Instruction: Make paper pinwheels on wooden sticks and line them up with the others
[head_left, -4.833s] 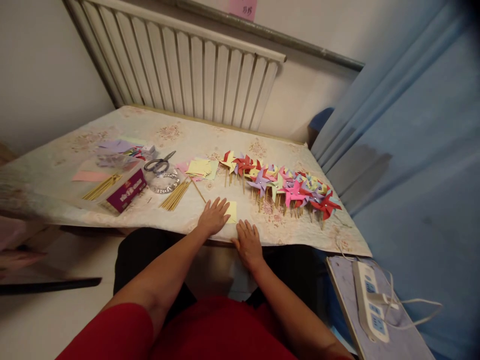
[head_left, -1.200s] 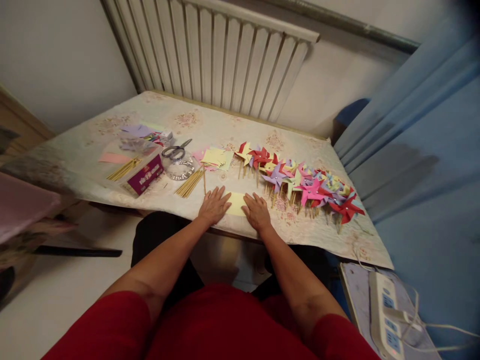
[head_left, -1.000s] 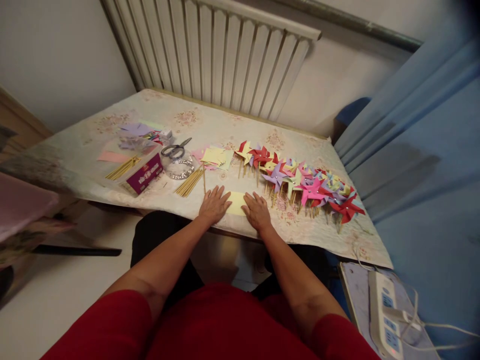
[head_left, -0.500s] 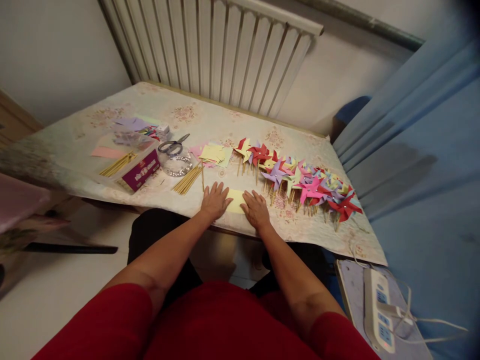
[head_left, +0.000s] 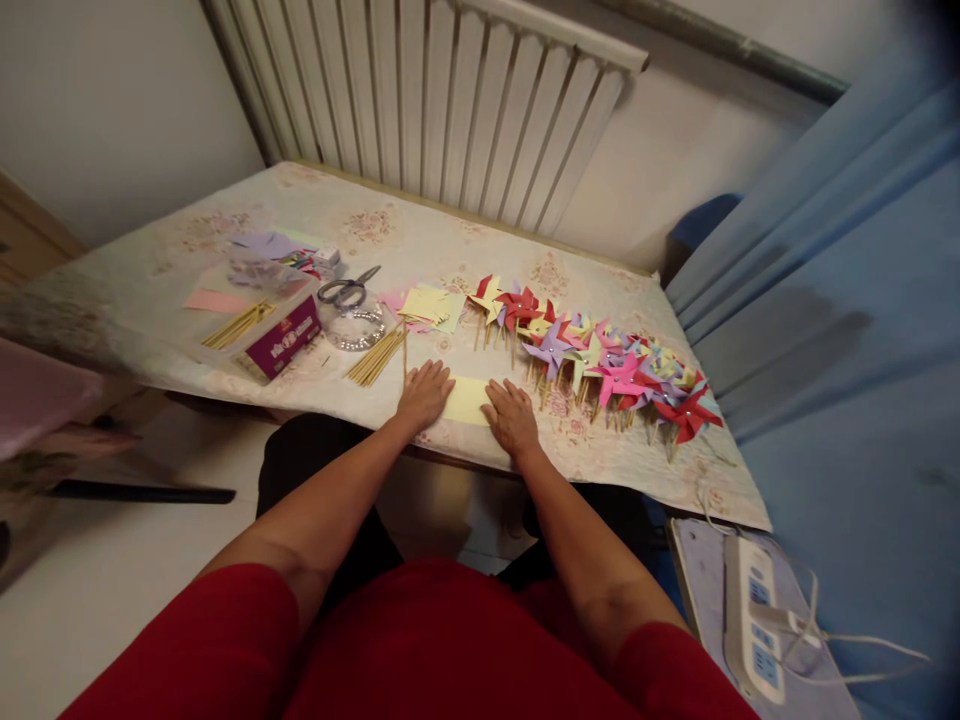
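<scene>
A pale yellow sheet of paper [head_left: 468, 401] lies flat near the table's front edge, between my two hands. My left hand [head_left: 426, 395] rests palm down at its left side, fingers stretched out. At the sheet's right side my right hand [head_left: 511, 416] lies flat, fingertips on the paper's edge. Just beyond my left hand are a bundle of thin wooden sticks [head_left: 376, 358] and one separate stick [head_left: 405, 350]. A stack of cut yellow paper [head_left: 426, 307] sits farther back.
Several paper pinwheels [head_left: 622, 376] on sticks crowd the table's right side. To the left are scissors [head_left: 349, 289], a round clear container [head_left: 355, 328], and a purple-fronted box [head_left: 282, 336] with sticks. A power strip [head_left: 754, 620] with cables lies at lower right.
My left hand has shifted slightly left, uncovering more of the yellow paper. My right hand has stayed in nearly the same place.
</scene>
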